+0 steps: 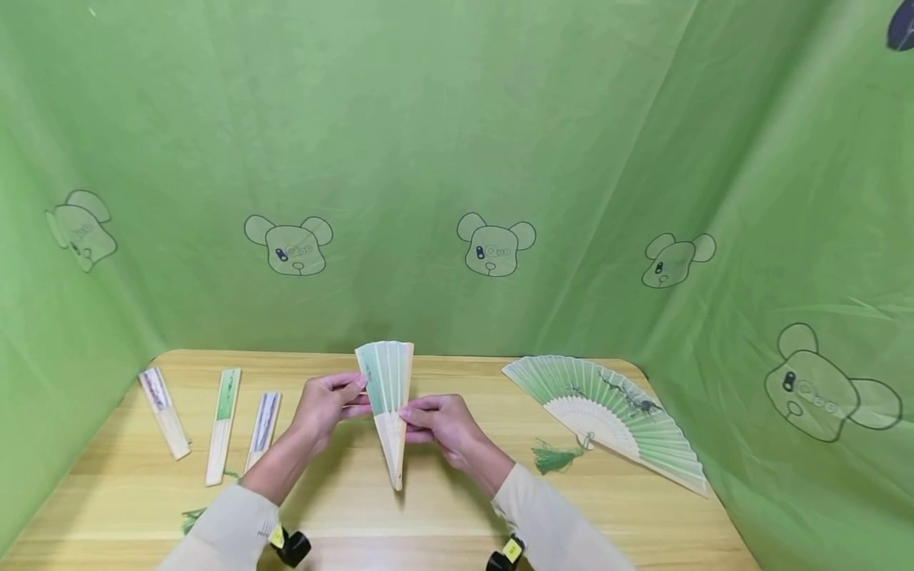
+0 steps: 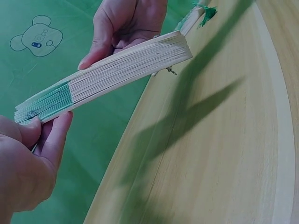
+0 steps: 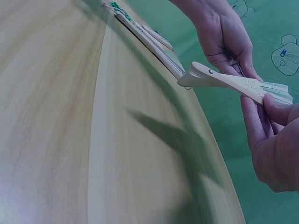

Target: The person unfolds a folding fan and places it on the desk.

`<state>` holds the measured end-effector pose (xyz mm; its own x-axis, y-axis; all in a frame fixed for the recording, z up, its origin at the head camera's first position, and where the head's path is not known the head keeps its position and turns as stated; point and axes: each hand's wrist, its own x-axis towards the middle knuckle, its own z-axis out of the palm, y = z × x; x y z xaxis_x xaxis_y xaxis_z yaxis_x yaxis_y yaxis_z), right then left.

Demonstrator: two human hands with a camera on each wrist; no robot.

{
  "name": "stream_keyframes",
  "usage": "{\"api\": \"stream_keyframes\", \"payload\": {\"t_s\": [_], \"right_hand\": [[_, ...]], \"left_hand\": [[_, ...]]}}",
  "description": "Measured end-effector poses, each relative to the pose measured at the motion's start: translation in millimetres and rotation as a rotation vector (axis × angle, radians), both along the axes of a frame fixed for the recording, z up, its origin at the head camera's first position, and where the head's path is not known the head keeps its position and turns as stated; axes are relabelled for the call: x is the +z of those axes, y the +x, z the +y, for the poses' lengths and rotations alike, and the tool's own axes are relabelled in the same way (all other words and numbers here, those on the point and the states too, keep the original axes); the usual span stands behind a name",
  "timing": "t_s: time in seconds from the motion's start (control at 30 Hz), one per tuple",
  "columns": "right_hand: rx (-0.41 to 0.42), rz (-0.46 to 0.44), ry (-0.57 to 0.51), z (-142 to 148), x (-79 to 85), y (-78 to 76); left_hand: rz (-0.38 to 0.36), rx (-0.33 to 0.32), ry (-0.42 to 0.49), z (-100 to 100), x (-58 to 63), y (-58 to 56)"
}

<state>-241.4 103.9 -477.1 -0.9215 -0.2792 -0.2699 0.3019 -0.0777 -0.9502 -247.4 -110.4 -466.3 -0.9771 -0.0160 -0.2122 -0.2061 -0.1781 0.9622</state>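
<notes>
A partly spread green folding fan (image 1: 389, 385) with pale ribs is held up over the table between both hands, its pivot end pointing down toward the person. My left hand (image 1: 328, 404) pinches the green leaf along the fan's left edge. On the opposite side, my right hand (image 1: 446, 428) pinches the outer rib near where leaf and bare ribs meet. In the left wrist view the fan's ribs (image 2: 131, 63) lie close together, with the left thumb and fingers (image 2: 56, 140) at the green end. The right wrist view shows the rivet at the fan's pivot (image 3: 210, 72).
A fully spread green fan (image 1: 628, 404) with a green tassel (image 1: 555, 457) lies at the right. Three folded fans, one purple-patterned (image 1: 164, 412), one green (image 1: 224, 424) and another purple-patterned (image 1: 264, 428), lie on the wooden table (image 1: 343, 515) at left. Green cloth walls (image 1: 400, 159) surround the table.
</notes>
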Motion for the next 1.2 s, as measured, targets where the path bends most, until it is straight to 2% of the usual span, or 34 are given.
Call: {"api": "stream_keyframes", "payload": {"t_s": [0.7,1.2], "right_hand": [[-0.088,-0.008,-0.047,5.8,-1.4,2.2],[-0.121,-0.016,-0.093,9.6,-2.4,2.2]], "left_hand": [[-0.009,0.039,0.065,-5.3,-2.6,-1.0],[-0.007,0.067,0.098,-9.3,-2.6,-1.6]]}}
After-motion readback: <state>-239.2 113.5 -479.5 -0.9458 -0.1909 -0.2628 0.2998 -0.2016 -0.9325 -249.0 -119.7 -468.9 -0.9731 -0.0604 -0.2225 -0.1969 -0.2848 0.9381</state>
